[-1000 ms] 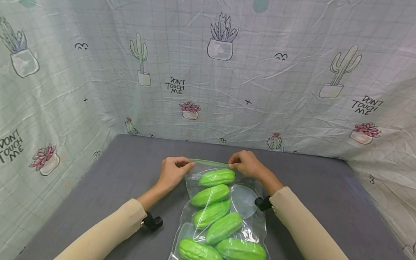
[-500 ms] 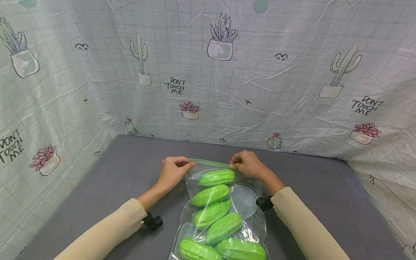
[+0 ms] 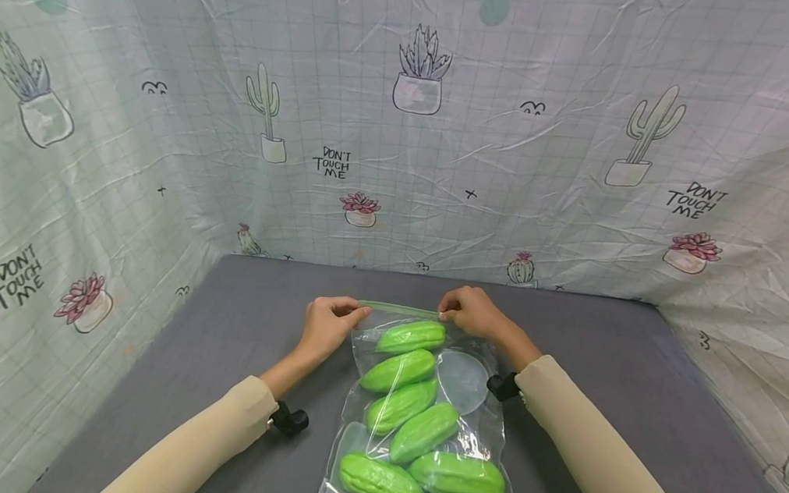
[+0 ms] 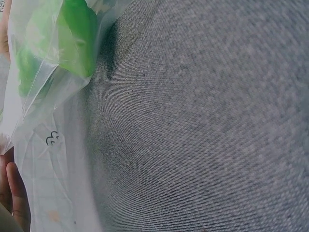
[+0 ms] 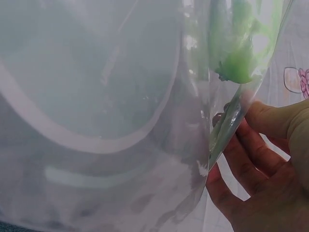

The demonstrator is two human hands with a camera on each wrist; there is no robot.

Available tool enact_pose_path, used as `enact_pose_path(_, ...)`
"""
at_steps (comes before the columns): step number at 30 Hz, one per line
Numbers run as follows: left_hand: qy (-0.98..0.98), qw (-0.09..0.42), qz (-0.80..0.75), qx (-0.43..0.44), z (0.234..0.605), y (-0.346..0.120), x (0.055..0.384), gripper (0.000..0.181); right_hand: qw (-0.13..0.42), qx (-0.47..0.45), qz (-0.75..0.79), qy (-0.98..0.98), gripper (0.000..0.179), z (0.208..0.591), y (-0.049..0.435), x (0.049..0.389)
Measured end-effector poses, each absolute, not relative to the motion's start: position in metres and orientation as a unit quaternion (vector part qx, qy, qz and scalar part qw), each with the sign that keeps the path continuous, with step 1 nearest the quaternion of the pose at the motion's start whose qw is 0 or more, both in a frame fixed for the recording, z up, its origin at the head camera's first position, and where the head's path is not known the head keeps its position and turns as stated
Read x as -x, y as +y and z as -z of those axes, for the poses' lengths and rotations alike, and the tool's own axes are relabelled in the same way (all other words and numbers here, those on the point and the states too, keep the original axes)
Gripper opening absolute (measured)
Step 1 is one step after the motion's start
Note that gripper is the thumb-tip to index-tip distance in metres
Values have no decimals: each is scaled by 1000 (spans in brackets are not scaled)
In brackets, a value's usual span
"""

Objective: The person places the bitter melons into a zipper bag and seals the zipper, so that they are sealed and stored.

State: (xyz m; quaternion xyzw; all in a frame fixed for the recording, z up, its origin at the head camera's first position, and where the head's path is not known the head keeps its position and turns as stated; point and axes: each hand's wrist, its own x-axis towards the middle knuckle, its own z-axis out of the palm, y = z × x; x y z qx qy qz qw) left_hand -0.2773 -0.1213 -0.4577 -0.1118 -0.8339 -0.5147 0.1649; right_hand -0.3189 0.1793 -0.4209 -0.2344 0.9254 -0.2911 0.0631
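A clear plastic zip bag [image 3: 484,430] lies lengthwise on the table, its far end closed by a green zip strip [image 3: 399,309]. Inside are several ridged green bitter melons [image 3: 384,484], one of them close to the strip. My left hand [image 3: 327,324] pinches the bag's far left corner between thumb and fingers. On the strip's right part, my right hand [image 3: 471,310] pinches with thumb and index finger. The right wrist view shows that thumb [image 5: 273,118] on the bag's edge, with fingers behind the film. Only a few fingers [image 4: 18,193] show in the left wrist view.
The dark grey table [image 3: 237,358] extends on both sides of the bag. A pale round patch [image 3: 463,382] shows at the bag's right. Behind and beside the table hangs a light curtain [image 3: 466,229] with cactus prints. Each wrist wears a black camera [image 3: 289,420].
My right hand has slid slightly rightward along the green zip strip. The left hand, the bag and the bitter melons keep their places.
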Motion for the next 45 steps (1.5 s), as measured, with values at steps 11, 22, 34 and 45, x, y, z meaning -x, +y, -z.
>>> enact_pose_path(11,-836,162,512,109,459,-122,278,14,60,236,291,925,13,423,183,319)
enact_pose_path(22,-835,167,512,112,460,-122,277,16,59,240,289,925,14,424,187,318)
enact_pose_path(34,-835,160,515,110,461,-124,279,16,63,228,288,928,16,425,190,317)
enact_pose_path(45,-836,161,513,106,460,-123,279,15,66,221,290,929,16,428,194,317)
